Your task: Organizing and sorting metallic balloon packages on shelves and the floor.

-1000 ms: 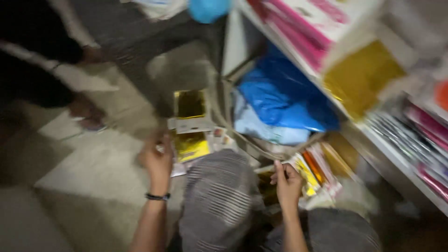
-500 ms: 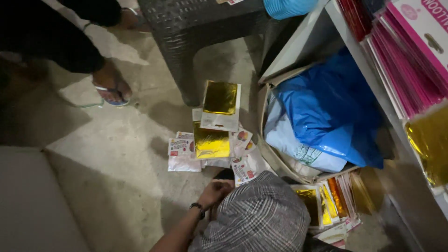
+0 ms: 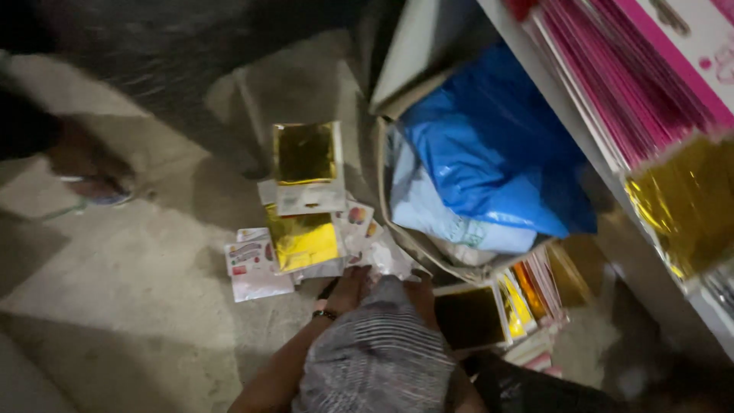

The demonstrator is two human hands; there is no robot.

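Note:
My left hand point(image 3: 348, 289), with a dark band at the wrist, reaches down to a pile of flat packets on the floor: gold foil packets point(image 3: 304, 239) and white sticker sheets point(image 3: 252, 264). Its fingers rest at the pile's near edge, partly hidden by my checked trouser knee point(image 3: 375, 359). Only a sliver of my right hand point(image 3: 422, 297) shows behind the knee, beside a dark gold packet point(image 3: 468, 317). Whether either hand holds anything cannot be made out.
A blue plastic bag point(image 3: 489, 145) lies in an open bag under a white shelf point(image 3: 566, 122) that holds pink packs point(image 3: 627, 84) and gold foil point(image 3: 688, 206). More packets point(image 3: 527, 294) stand near the shelf's foot. Another person's sandalled foot point(image 3: 95, 180) is at the left.
The view has swung and closed in on the packet pile. My left hand has moved in toward the pile's near edge; my right hand has slipped behind my knee.

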